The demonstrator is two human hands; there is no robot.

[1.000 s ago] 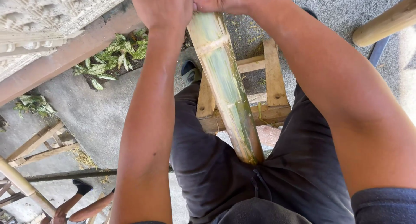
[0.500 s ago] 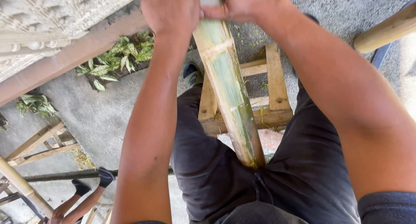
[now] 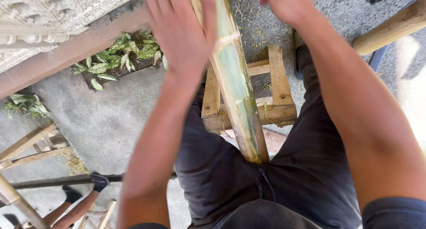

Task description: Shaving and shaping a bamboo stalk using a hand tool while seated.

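A thick green-and-tan bamboo pole [image 3: 235,87] runs from between my thighs up to the top edge, resting over a small wooden stand [image 3: 279,78]. My left hand [image 3: 179,29] lies flat against the pole's left side with its fingers stretched out and apart, gripping nothing. My right hand [image 3: 288,5] is at the top edge, just right of the pole with a gap between them. Its fingertips are cut off by the frame and nothing shows in it. I am sitting in dark trousers.
Leafy spotted plants [image 3: 124,51] grow by a low reddish kerb on the concrete ground. A round wooden pole [image 3: 390,27] crosses the upper right. At lower left, another person's gloved hand [image 3: 100,181] holds a dark rod [image 3: 53,181] near a wooden frame [image 3: 26,144].
Both hands were clamped around the top of the bamboo pole; now they have let go, the left opening flat beside it and the right moving off to the right.
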